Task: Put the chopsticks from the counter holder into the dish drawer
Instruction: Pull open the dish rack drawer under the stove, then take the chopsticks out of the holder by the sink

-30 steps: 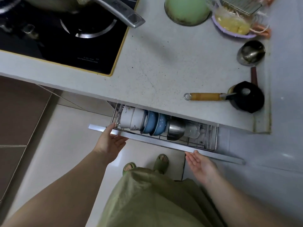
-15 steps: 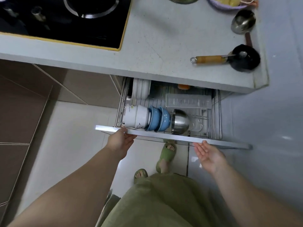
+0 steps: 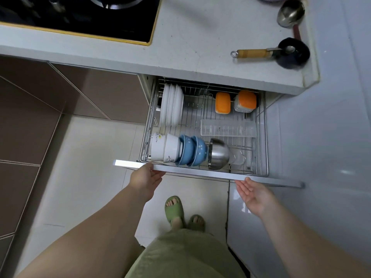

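The dish drawer (image 3: 261,137), a wire rack with a silver front rail (image 3: 200,173), stands pulled far out from under the counter. My left hand (image 3: 145,178) grips the rail near its left end, fingers curled under it. My right hand (image 3: 254,192) is palm up with fingers apart, its fingertips at the rail's underside near the right. Inside the drawer stand white plates (image 3: 171,106), white and blue bowls (image 3: 180,150), a steel bowl (image 3: 218,154), a clear plastic tray (image 3: 228,128) and two orange-lidded boxes (image 3: 222,102). No chopsticks or counter holder are in view.
On the counter (image 3: 200,37) lie a black brush with a wooden handle (image 3: 281,54) and a steel ladle (image 3: 290,13). The black hob (image 3: 80,17) is at the back left. My feet in green slippers (image 3: 174,211) stand on the tiled floor below the drawer.
The drawer has slid out towards me, from barely open to nearly fully out, with my left hand on its rail. The view has tilted down and the plates and orange boxes have come into sight.
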